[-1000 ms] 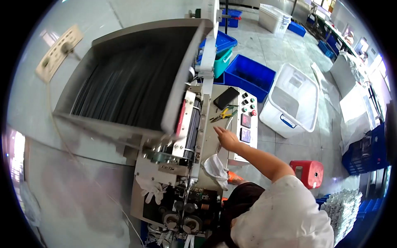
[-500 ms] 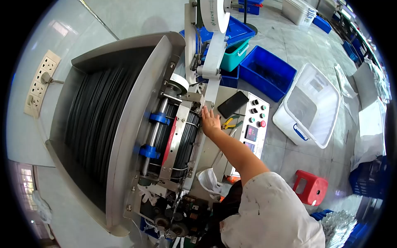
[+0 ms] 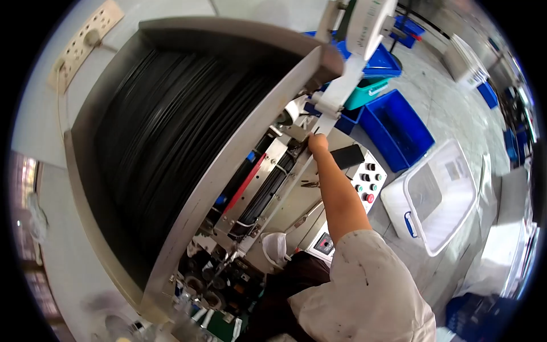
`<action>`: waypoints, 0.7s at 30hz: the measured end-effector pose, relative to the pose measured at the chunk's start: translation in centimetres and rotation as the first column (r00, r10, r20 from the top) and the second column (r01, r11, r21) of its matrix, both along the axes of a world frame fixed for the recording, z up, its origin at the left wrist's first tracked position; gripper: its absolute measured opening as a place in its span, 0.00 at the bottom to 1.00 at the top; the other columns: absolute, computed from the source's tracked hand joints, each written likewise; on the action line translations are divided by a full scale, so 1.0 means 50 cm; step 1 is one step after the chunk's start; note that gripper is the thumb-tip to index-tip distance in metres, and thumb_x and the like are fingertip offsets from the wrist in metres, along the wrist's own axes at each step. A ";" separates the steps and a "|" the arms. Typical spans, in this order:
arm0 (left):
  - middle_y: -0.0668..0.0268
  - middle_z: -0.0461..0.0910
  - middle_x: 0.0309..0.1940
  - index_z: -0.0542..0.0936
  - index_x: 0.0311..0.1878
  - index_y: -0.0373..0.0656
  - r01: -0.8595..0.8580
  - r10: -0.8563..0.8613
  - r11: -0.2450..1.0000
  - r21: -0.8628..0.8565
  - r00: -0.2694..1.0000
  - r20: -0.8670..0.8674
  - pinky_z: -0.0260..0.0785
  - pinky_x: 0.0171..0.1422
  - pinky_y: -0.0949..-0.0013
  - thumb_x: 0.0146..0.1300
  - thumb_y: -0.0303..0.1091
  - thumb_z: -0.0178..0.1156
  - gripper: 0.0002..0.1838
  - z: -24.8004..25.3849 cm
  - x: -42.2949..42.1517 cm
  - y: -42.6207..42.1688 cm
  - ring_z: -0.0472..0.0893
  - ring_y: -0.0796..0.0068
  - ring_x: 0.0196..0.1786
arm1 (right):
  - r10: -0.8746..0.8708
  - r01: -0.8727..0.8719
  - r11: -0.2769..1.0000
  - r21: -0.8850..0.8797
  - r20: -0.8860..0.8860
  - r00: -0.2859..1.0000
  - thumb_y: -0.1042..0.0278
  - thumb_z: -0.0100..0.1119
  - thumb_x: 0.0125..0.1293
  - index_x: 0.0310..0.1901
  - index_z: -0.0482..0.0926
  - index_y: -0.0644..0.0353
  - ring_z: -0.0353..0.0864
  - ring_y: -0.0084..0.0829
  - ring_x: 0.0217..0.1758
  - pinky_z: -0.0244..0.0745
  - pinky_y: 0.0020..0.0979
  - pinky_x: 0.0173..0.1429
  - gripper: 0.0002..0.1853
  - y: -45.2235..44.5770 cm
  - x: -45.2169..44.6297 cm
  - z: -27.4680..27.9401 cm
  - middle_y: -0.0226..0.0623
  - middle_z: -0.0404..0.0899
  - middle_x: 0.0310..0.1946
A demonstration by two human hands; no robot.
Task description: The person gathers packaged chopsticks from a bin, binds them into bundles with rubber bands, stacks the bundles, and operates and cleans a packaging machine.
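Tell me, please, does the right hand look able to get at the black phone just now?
Probably yes: the right hand is close to the black phone, and nothing visible lies between them.

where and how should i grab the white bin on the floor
I'd use the blue handle as the grip, coming from the side nearest the machine. It sits on the bin wall facing that way, below the rim. The white bin is open-topped, so a second hand could probably steady it at the opposite rim.
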State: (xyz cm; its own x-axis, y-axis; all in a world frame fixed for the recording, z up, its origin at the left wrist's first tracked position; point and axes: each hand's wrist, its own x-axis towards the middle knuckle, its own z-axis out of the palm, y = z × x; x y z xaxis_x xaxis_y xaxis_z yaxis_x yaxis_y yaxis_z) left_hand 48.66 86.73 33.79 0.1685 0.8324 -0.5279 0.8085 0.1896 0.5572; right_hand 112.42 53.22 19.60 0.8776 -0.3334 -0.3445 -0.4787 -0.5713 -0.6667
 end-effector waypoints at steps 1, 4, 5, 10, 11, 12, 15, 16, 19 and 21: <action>0.56 0.72 0.53 0.70 0.56 0.38 -0.021 0.021 1.000 -0.004 1.000 -0.017 0.61 0.58 0.69 0.65 0.50 0.43 0.26 0.004 -0.035 -0.009 0.71 0.62 0.55 | 0.074 -0.073 0.997 0.011 -0.025 0.997 0.59 0.54 0.55 0.42 0.76 0.67 0.73 0.49 0.51 0.69 0.40 0.53 0.19 0.000 0.007 -0.030 0.54 0.74 0.46; 0.56 0.72 0.53 0.70 0.56 0.38 -0.057 0.054 0.997 -0.048 0.996 -0.065 0.61 0.59 0.69 0.65 0.51 0.43 0.27 0.008 -0.131 -0.028 0.70 0.62 0.55 | -0.330 0.304 0.932 0.198 0.112 0.937 0.64 0.52 0.53 0.27 0.79 0.69 0.79 0.49 0.35 0.74 0.38 0.40 0.14 -0.028 0.015 -0.025 0.54 0.79 0.28; 0.56 0.71 0.53 0.70 0.56 0.38 -0.042 0.037 0.998 -0.053 0.995 -0.088 0.61 0.59 0.69 0.65 0.51 0.43 0.27 0.006 -0.150 -0.031 0.70 0.62 0.56 | -0.298 0.303 0.952 0.032 0.313 0.902 0.64 0.51 0.54 0.25 0.78 0.69 0.79 0.49 0.34 0.74 0.39 0.39 0.14 -0.054 0.032 -0.031 0.53 0.79 0.27; 0.59 0.76 0.39 0.73 0.47 0.36 0.184 -0.175 0.956 0.228 0.983 -0.059 0.68 0.44 0.70 0.66 0.42 0.44 0.19 0.008 -0.072 -0.122 0.74 0.69 0.40 | -0.557 0.427 0.829 0.361 0.469 0.685 0.68 0.46 0.58 0.21 0.72 0.65 0.76 0.41 0.22 0.72 0.39 0.29 0.13 -0.247 0.094 0.030 0.46 0.77 0.21; 0.61 0.77 0.34 0.73 0.45 0.34 -0.164 0.147 0.985 0.046 0.954 0.261 0.70 0.40 0.70 0.66 0.38 0.44 0.16 0.001 -0.061 -0.147 0.75 0.71 0.36 | -0.678 0.108 0.548 0.829 0.365 0.638 0.70 0.44 0.61 0.24 0.71 0.63 0.73 0.34 0.19 0.68 0.33 0.24 0.10 -0.257 0.074 0.067 0.39 0.73 0.17; 0.61 0.78 0.33 0.75 0.42 0.33 0.100 -0.118 0.963 0.249 0.991 0.059 0.69 0.44 0.70 0.65 0.37 0.46 0.16 0.030 -0.024 -0.166 0.76 0.72 0.37 | -0.514 0.037 0.715 0.699 0.489 0.705 0.69 0.47 0.63 0.31 0.70 0.63 0.68 0.24 0.16 0.67 0.25 0.22 0.07 -0.255 0.036 0.099 0.34 0.69 0.16; 0.58 0.80 0.36 0.77 0.39 0.33 0.009 -0.049 0.971 0.238 0.985 0.163 0.67 0.44 0.72 0.65 0.36 0.47 0.15 0.051 0.059 -0.186 0.77 0.74 0.39 | -0.042 -0.247 0.804 0.541 0.465 0.884 0.64 0.50 0.64 0.23 0.69 0.57 0.59 0.15 0.13 0.51 0.22 0.16 0.12 -0.144 -0.188 0.233 0.20 0.63 0.14; 0.57 0.80 0.36 0.77 0.40 0.35 0.032 -0.065 0.968 0.249 0.990 0.126 0.68 0.43 0.71 0.65 0.39 0.48 0.16 0.035 0.064 -0.174 0.78 0.72 0.38 | 0.389 -0.500 0.860 0.097 0.509 0.768 0.61 0.50 0.64 0.22 0.73 0.57 0.57 0.13 0.14 0.49 0.21 0.18 0.15 -0.130 -0.245 0.203 0.21 0.63 0.13; 0.55 0.81 0.30 0.77 0.37 0.37 0.230 -0.239 0.897 0.378 0.971 -0.023 0.68 0.36 0.67 0.65 0.42 0.48 0.17 0.039 0.108 -0.165 0.80 0.63 0.33 | 0.576 -0.639 0.541 0.547 0.312 0.756 0.64 0.48 0.66 0.44 0.79 0.60 0.56 0.10 0.17 0.51 0.17 0.21 0.13 0.004 -0.466 0.154 0.19 0.70 0.21; 0.56 0.81 0.29 0.77 0.38 0.35 0.239 -0.274 0.907 0.346 0.960 0.056 0.70 0.35 0.71 0.65 0.41 0.49 0.16 0.035 0.125 -0.169 0.82 0.67 0.33 | 0.637 -0.655 0.426 0.624 0.308 0.707 0.67 0.50 0.65 0.49 0.76 0.60 0.56 0.10 0.18 0.53 0.15 0.21 0.13 0.088 -0.555 0.123 0.20 0.73 0.23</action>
State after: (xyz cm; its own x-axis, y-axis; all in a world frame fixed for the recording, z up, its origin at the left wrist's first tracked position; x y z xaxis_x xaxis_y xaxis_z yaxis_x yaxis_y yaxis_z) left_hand 54.93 78.28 35.53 0.4378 0.8772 -0.1970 0.7401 -0.2273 0.6329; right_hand 84.69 57.59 25.73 0.7471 0.6383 -0.1854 -0.1419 -0.1194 -0.9827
